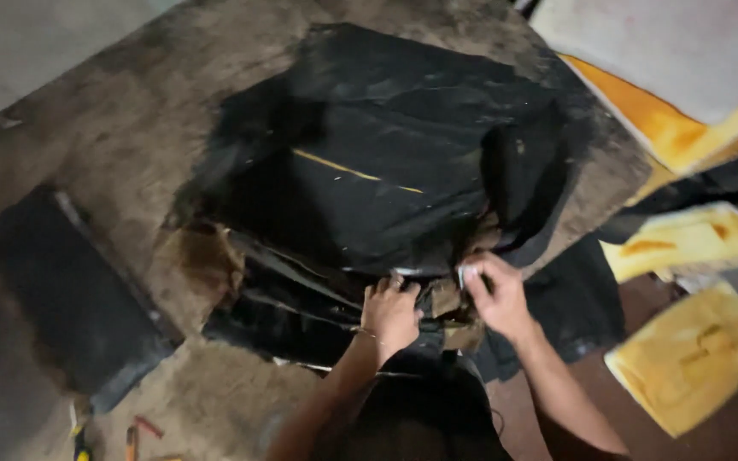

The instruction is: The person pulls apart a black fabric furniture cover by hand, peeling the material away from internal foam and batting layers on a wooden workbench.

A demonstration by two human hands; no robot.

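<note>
A stack of black fabric pieces (377, 162) lies on a worn, stained work table (130, 119), with a thin yellow chalk line across the top piece. My left hand (390, 312) is closed on the near edge of the lower black layers. My right hand (497, 294) pinches the fabric edge just right of it, with a small pale object at the fingertips. Both hands sit at the front of the pile, close together. What lies beneath the layers is hidden.
A dark flat slab (70, 299) lies on the table's left. Yellow foam pieces (689, 354) and a white and orange sheet (685, 77) sit at the right. Small tools (79, 440) rest at the bottom left. Brown floor shows at the lower right.
</note>
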